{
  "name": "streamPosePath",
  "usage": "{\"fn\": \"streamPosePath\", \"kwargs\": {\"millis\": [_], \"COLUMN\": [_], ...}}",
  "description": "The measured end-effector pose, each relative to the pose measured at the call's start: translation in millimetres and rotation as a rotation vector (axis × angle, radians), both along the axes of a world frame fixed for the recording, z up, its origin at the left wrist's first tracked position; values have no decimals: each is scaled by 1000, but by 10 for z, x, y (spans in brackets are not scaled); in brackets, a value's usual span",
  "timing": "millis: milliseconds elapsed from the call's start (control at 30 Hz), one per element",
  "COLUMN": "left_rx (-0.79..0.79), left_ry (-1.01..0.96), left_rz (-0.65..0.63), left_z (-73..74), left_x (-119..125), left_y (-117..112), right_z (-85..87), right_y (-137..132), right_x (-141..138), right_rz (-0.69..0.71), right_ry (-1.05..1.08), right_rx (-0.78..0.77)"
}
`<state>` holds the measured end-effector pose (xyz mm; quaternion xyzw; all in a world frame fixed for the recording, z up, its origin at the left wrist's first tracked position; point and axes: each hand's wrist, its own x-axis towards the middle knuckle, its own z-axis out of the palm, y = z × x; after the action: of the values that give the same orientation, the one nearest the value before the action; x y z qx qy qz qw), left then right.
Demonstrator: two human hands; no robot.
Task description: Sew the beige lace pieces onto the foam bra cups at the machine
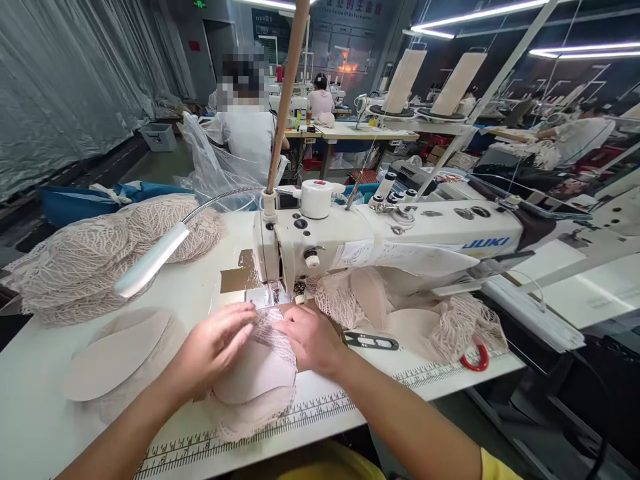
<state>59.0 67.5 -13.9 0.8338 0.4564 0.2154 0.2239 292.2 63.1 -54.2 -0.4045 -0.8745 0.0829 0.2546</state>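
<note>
Pressing lace cup (255, 373) with open grips, left hand (215, 343) and right hand (310, 337) sit near snips (373, 342).

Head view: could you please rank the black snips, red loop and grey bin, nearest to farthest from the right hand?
1. Black snips, just beside the right hand, on its right.
2. Red loop, farther along to the right.
3. Grey bin, far back on the left.

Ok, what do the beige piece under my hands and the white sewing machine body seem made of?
Beige cup-shaped piece: open net lace, matte, holes visible, over a smooth panel, probably foam or knit fabric. White sewing machine body: hard, glossy, with reflections; likely painted metal, possibly plastic.
</note>
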Motion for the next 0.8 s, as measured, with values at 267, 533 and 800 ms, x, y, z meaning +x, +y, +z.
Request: {"fn": "streamPosePath", "kwargs": {"millis": [267,533,800], "left_rx": [143,218,217], "left_ry": [277,315,370], "left_rz": [61,-211,-174], "left_z": [-33,-124,-104], "left_x": [158,271,362], "left_y": [-37,-49,64], "right_z": [6,29,121], "right_y": [-15,8,-29], "right_x": [36,26,-13], "right_rz": [-38,-115,-198], "right_ry": [-104,-73,-302], "right_rx": [9,-19,-63]}}
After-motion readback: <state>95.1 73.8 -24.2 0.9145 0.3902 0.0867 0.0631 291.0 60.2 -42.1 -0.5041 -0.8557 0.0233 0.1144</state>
